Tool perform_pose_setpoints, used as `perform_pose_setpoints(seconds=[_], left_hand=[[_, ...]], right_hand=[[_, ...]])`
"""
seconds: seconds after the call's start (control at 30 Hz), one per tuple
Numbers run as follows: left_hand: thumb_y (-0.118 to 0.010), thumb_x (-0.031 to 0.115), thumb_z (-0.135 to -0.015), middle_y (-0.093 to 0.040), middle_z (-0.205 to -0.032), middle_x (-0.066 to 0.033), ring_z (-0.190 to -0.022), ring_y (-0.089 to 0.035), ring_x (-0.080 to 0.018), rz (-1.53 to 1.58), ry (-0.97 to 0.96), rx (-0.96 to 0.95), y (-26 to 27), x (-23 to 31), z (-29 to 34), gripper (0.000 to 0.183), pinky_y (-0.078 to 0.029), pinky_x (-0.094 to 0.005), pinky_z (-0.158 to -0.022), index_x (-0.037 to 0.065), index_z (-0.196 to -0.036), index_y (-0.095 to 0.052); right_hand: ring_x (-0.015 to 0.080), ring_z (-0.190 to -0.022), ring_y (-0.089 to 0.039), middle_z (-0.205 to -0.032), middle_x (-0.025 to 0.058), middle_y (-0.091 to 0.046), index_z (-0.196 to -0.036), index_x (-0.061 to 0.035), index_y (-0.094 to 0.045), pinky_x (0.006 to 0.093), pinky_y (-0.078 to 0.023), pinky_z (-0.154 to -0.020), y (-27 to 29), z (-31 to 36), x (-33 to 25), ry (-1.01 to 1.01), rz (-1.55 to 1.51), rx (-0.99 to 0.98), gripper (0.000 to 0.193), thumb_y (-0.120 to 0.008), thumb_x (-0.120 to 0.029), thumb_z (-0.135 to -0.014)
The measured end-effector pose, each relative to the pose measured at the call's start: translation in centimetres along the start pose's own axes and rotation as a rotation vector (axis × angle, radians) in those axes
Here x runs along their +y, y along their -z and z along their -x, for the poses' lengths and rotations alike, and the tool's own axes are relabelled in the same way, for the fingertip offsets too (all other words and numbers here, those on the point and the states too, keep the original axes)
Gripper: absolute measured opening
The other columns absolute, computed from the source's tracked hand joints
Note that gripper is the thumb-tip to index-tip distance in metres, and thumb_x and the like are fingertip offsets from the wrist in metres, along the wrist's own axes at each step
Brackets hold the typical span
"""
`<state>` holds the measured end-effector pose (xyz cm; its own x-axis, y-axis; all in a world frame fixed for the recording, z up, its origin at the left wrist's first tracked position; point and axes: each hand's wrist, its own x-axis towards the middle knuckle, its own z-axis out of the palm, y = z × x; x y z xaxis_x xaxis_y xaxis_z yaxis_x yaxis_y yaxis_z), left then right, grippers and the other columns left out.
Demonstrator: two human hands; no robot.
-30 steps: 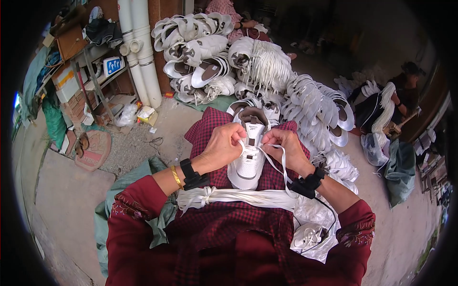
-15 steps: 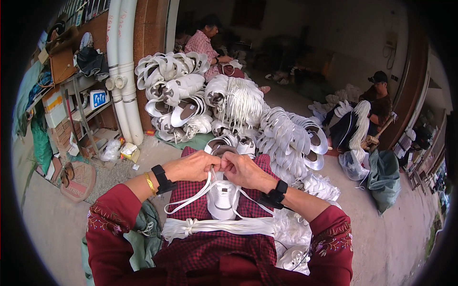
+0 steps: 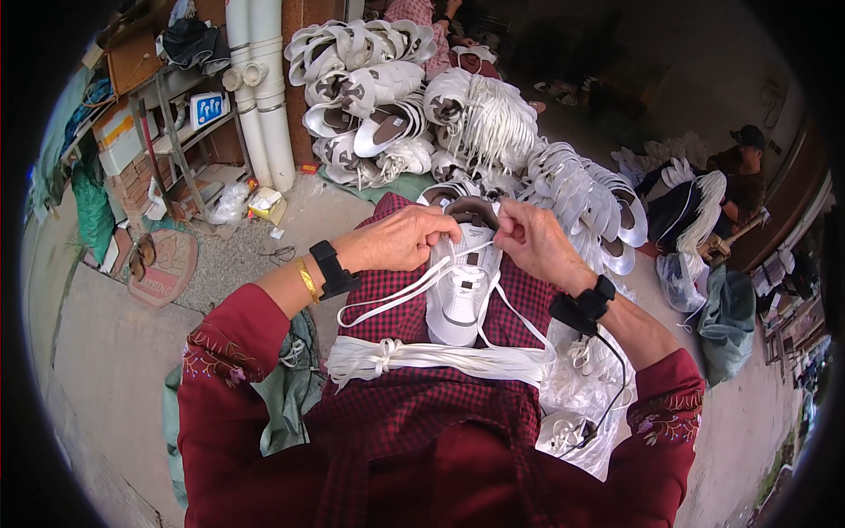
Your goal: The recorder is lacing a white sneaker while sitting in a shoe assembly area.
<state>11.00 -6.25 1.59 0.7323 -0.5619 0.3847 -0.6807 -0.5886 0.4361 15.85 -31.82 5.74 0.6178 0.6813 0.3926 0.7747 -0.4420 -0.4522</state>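
Observation:
A white sneaker point(image 3: 459, 304) rests on the checked cloth point(image 3: 387, 275) over my lap, toe toward me, its brown-lined collar facing away. White shoelace point(image 3: 392, 300) loops out to the left of it, and another length hangs down its right side. My left hand point(image 3: 400, 238) pinches the lace at the left edge of the tongue. Across the shoe opening, my right hand point(image 3: 535, 242) is closed with fingertips at the right eyelet edge, apparently on the lace too; the fingers partly hide it. A tied bundle of white shoelaces point(image 3: 440, 361) lies across my lap below the toe.
Stacked white shoes point(image 3: 370, 88) rise beyond my knees, with more shoe uppers point(image 3: 590, 198) to their right. A clear plastic bag point(image 3: 576, 396) lies by my right thigh. A green sack point(image 3: 729, 326) stands at right. Two people sit farther back.
My hands have moved apart from their meeting point above the shoe, left hand to the left edge, right hand to the right. The view has tilted down and shifted left.

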Motion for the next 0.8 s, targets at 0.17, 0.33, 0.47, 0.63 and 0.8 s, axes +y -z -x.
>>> perform_pose_setpoints(seconds=[0.17,0.33,0.47,0.63,0.8], left_hand=[[-0.059,0.005,-0.083,-0.06,-0.09,-0.0138,-0.081,-0.061,-0.0274,-0.126,-0.111,0.241,-1.1,1.4,-1.2,0.023,-0.049,-0.0408,-0.076,-0.001,-0.102,-0.069],[-0.065,0.015,-0.087,-0.066,-0.086,-0.0149,-0.077,-0.063,-0.024,0.169,0.025,0.199,-3.4,3.9,-4.8,0.021,-0.05,-0.0391,-0.07,-0.004,-0.092,-0.072],[-0.066,0.016,-0.092,-0.068,-0.083,-0.007,-0.068,-0.062,-0.012,0.265,0.2,0.018,-1.8,5.5,-5.1,0.02,-0.05,-0.0302,-0.06,-0.003,-0.091,-0.07],[-0.061,0.014,-0.099,-0.064,-0.077,-0.0003,-0.065,-0.059,-0.0057,0.67,0.369,0.122,-0.4,5.5,-1.8,0.014,-0.05,-0.0219,-0.057,0.0,-0.1,-0.064],[-0.065,0.012,-0.096,-0.064,-0.072,-0.0002,-0.057,-0.058,-0.0043,0.529,0.546,0.184,-1.2,5.1,0.3,0.013,-0.044,-0.0231,-0.048,-0.002,-0.096,-0.066]], right_hand=[[0.0104,-0.063,-0.044,-0.065,0.0035,-0.045,-0.075,-0.0038,-0.041,0.0302,-0.043,-0.058,5.2,2.3,2.4,-0.172,0.086,-0.087,0.031,-0.072,-0.001,-0.077],[0.0093,-0.068,-0.052,-0.071,0.0022,-0.056,-0.078,-0.0045,-0.042,0.0289,-0.047,-0.063,5.0,2.9,0.4,-0.128,-0.07,-0.067,0.03,-0.072,-0.001,-0.079],[0.0102,-0.076,-0.059,-0.082,0.0028,-0.065,-0.084,-0.004,-0.05,0.0294,-0.049,-0.07,4.7,2.4,0.3,-0.108,-0.125,-0.055,0.023,-0.073,-0.004,-0.082],[0.0195,-0.088,-0.066,-0.095,0.0099,-0.07,-0.106,-0.001,-0.063,0.0335,-0.051,-0.079,0.9,1.1,1.7,-0.071,-0.34,-0.064,0.025,-0.072,-0.013,-0.086],[0.0374,-0.099,-0.059,-0.101,0.0217,-0.068,-0.116,0.0025,-0.061,0.0437,-0.045,-0.091,-3.0,-1.2,3.5,0.191,0.139,-0.084,0.036,-0.068,-0.02,-0.088]])
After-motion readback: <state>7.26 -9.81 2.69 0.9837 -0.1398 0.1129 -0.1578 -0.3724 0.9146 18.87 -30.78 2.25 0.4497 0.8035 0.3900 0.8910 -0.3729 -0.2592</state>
